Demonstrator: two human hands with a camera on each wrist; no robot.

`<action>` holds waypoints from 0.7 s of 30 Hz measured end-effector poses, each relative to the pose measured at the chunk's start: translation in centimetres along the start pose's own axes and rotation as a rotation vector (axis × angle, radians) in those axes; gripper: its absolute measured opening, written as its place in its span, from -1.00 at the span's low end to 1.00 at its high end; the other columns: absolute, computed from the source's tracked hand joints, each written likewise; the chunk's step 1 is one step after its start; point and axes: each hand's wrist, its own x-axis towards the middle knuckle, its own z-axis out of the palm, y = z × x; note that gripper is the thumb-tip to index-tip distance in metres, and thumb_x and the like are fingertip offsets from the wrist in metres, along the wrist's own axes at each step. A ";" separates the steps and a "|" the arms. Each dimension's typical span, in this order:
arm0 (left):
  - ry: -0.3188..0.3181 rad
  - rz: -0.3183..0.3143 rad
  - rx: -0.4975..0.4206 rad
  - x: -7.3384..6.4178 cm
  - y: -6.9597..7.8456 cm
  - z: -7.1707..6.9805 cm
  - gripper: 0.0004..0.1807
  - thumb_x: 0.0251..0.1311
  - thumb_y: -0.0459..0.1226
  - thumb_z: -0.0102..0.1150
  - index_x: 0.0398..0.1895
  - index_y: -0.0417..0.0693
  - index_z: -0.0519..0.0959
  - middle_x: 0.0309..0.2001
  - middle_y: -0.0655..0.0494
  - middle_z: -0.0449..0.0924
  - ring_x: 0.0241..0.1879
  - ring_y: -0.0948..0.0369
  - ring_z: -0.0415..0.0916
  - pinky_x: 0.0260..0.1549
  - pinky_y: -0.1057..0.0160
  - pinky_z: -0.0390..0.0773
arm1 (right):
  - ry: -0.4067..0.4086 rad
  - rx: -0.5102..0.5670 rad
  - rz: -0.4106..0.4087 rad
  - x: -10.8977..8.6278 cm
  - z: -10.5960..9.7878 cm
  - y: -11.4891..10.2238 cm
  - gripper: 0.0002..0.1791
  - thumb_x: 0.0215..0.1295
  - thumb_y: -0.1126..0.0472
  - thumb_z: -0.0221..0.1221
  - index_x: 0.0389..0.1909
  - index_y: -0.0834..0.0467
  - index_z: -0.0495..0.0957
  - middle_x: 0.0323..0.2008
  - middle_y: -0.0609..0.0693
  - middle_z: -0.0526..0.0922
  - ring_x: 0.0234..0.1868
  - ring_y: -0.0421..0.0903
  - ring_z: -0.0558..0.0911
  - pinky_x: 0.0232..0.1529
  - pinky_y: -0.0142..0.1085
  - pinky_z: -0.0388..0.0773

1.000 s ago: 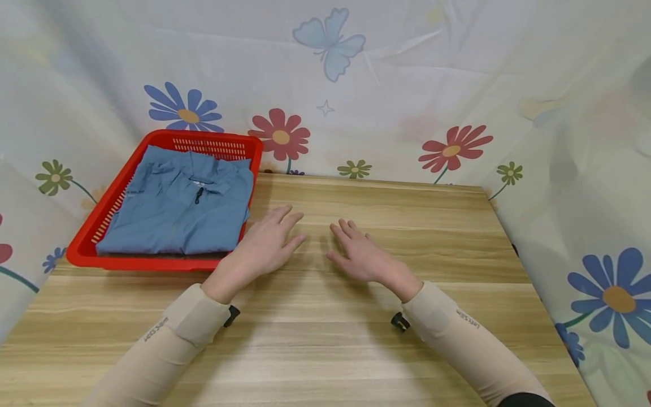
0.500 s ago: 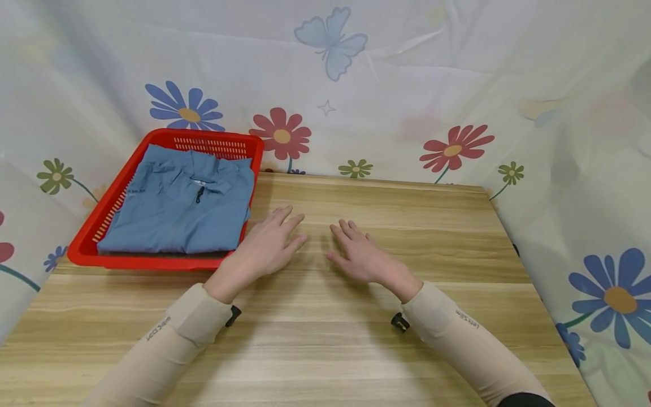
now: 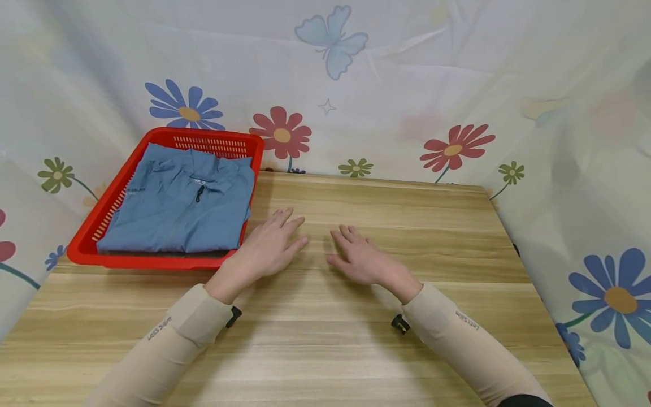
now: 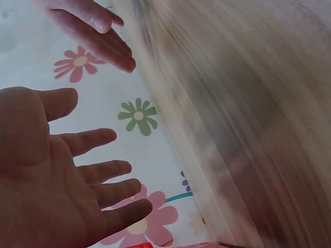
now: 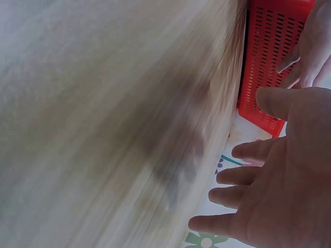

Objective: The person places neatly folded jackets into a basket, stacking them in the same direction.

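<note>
My left hand (image 3: 267, 246) hovers palm down over the wooden table, fingers spread, beside the right side of a red plastic basket (image 3: 152, 262). Inside that basket lies a folded blue zip-neck garment (image 3: 173, 209) with a black zipper pull near its collar. My right hand (image 3: 363, 257) is held palm down above the middle of the table, fingers extended and holding nothing. Both wrist views show an empty palm: the left palm (image 4: 46, 175) with fingers apart, and the right palm (image 5: 289, 186) with the perforated basket wall beyond it.
The wood-grain table (image 3: 325, 350) reaches back to a white curtain (image 3: 386, 102) printed with flowers and a butterfly. The curtain also hangs at the left and right sides. Small black devices, such as the right one (image 3: 400, 323), sit at the wrists over beige sleeves.
Both hands stay nearly in place, with the fingertips slightly lower in the head view. The basket and garment remain where they were.
</note>
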 end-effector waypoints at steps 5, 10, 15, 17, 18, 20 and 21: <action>-0.025 -0.011 -0.010 0.0 0.0 0.1 -0.37 0.40 0.06 -0.09 0.37 -0.13 0.32 0.41 -0.23 0.10 0.40 -0.15 0.01 0.23 -0.21 0.18 | -0.029 0.020 -0.002 -0.1 0.2 0.2 -0.22 0.45 -0.19 -0.11 0.50 0.19 -0.02 0.47 0.25 -0.09 0.46 0.18 -0.09 0.31 0.20 0.01; -0.034 -0.012 -0.018 0.0 0.0 0.3 -0.37 0.39 0.06 -0.08 0.37 -0.13 0.32 0.41 -0.23 0.10 0.40 -0.16 0.01 0.25 -0.20 0.16 | -0.058 0.028 -0.016 -0.2 0.3 0.3 -0.23 0.45 -0.17 -0.10 0.49 0.19 0.00 0.46 0.24 -0.04 0.46 0.18 -0.06 0.32 0.19 0.01; -0.048 -0.023 -0.021 0.0 0.0 0.4 -0.37 0.39 0.07 -0.07 0.37 -0.11 0.33 0.41 -0.22 0.10 0.39 -0.15 0.02 0.24 -0.19 0.17 | -0.061 0.043 -0.016 -0.2 0.4 0.5 -0.22 0.45 -0.18 -0.09 0.49 0.19 0.00 0.47 0.24 -0.05 0.47 0.15 -0.07 0.33 0.17 0.00; -0.048 -0.026 -0.020 0.0 0.0 0.4 -0.37 0.38 0.06 -0.06 0.37 -0.11 0.32 0.41 -0.22 0.10 0.39 -0.15 0.02 0.24 -0.20 0.18 | -0.057 0.047 -0.017 -0.2 0.4 0.6 -0.22 0.45 -0.18 -0.09 0.49 0.19 0.00 0.47 0.24 -0.06 0.47 0.14 -0.08 0.33 0.17 0.00; -0.046 -0.027 -0.020 0.0 0.0 0.4 -0.37 0.38 0.06 -0.06 0.37 -0.11 0.32 0.41 -0.22 0.10 0.39 -0.15 0.02 0.23 -0.21 0.18 | -0.057 0.048 -0.017 -0.2 0.4 0.6 -0.22 0.45 -0.17 -0.09 0.49 0.19 -0.01 0.47 0.24 -0.07 0.47 0.14 -0.08 0.34 0.16 0.00; -0.044 -0.028 -0.021 0.0 0.1 0.5 -0.37 0.38 0.06 -0.05 0.37 -0.11 0.33 0.41 -0.22 0.11 0.39 -0.15 0.02 0.22 -0.23 0.19 | -0.057 0.054 -0.021 -0.2 0.4 0.6 -0.22 0.45 -0.17 -0.09 0.49 0.20 -0.01 0.47 0.25 -0.07 0.47 0.14 -0.08 0.34 0.15 0.00; -0.043 -0.028 -0.022 -0.1 0.1 0.5 -0.37 0.38 0.06 -0.05 0.37 -0.11 0.33 0.41 -0.21 0.11 0.39 -0.15 0.02 0.21 -0.24 0.20 | -0.057 0.056 -0.022 -0.2 0.3 0.7 -0.22 0.45 -0.17 -0.09 0.49 0.20 -0.01 0.47 0.25 -0.07 0.47 0.14 -0.08 0.34 0.15 -0.01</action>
